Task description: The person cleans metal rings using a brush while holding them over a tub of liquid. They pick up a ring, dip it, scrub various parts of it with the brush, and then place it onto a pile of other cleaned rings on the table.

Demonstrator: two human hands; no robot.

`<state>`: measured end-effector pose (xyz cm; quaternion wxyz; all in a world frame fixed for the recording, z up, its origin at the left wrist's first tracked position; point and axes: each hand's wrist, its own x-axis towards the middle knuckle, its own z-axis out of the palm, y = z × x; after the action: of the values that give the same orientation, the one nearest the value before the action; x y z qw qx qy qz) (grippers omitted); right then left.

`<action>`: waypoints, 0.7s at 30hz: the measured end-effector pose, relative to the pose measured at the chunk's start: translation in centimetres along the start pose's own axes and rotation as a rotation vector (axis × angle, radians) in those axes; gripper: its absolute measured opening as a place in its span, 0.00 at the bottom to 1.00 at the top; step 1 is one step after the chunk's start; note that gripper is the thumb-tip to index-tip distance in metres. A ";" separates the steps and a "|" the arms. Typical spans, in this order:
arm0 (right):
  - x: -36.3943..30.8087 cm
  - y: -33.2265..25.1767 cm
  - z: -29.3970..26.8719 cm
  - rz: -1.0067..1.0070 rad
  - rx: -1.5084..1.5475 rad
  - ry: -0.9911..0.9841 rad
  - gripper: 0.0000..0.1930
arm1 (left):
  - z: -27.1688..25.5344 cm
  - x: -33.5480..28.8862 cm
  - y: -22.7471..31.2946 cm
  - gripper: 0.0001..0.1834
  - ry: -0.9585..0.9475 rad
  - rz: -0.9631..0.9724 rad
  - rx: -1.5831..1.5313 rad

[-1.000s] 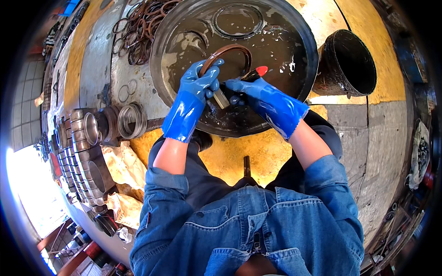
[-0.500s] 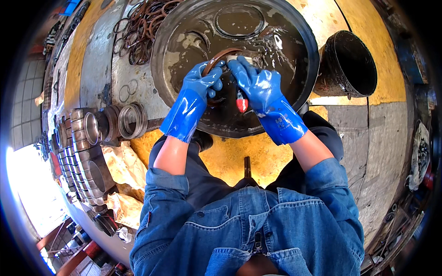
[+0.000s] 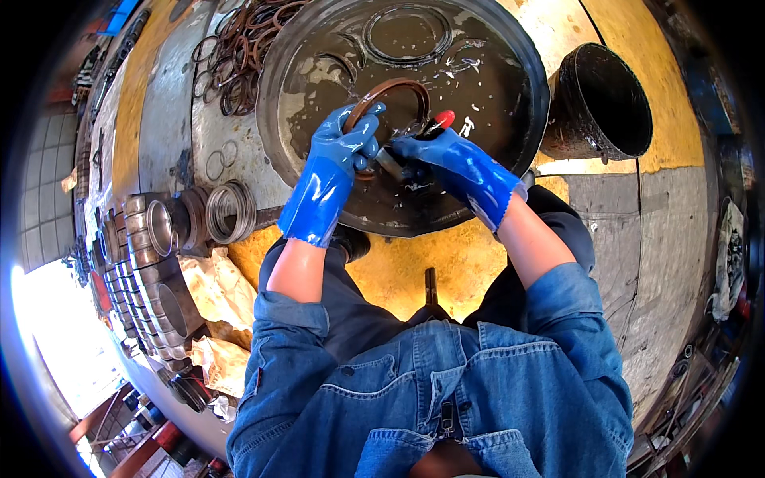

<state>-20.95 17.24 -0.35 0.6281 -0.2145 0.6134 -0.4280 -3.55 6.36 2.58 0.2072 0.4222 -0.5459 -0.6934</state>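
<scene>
Both my hands wear wet blue rubber gloves above a wide black pan of dark liquid. My left hand is closed round the left side of a brown metal ring, which tilts up over the liquid. My right hand grips a brush with a red and black handle. The handle's end points up and away, and the brush head is down by the ring's near side. Glove fingers partly hide the brush head, so its contact with the ring is hard to see.
Another large ring lies in the pan's far part. A black bucket stands right of the pan. Heaped brown rings lie at the far left, with stacked metal rings and crumpled brown paper nearer me.
My right hand has turned over, swinging the brush handle from pointing toward me to pointing away. The brush head has shifted from the ring's far side to its near side.
</scene>
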 end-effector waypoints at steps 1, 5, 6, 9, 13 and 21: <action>0.0 -0.2 0.2 -0.006 0.112 -0.029 0.10 | 0.0 0.0 0.2 0.18 -0.010 -0.003 -0.016; -1.2 -1.6 1.1 -0.074 0.224 -0.106 0.10 | 0.3 -0.7 0.8 0.18 -0.020 -0.014 -0.018; -2.1 -2.4 1.5 -0.103 0.169 -0.118 0.10 | 0.1 -1.0 0.8 0.18 -0.023 -0.007 -0.013; 0.8 0.2 0.2 -0.183 -0.485 -0.049 0.15 | 0.7 -0.4 0.8 0.18 -0.060 0.008 0.024; -1.1 -2.0 2.1 -0.077 -1.086 0.256 0.15 | 1.3 -1.1 1.0 0.17 -0.029 0.000 0.067; -0.6 -0.4 -0.4 -0.811 -1.135 0.537 0.20 | 0.7 -0.5 1.1 0.17 0.020 -0.059 0.050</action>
<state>-21.39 17.59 0.25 0.0424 -0.6033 0.7451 -0.2811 -4.03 6.84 3.80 0.1815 0.4499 -0.5483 -0.6812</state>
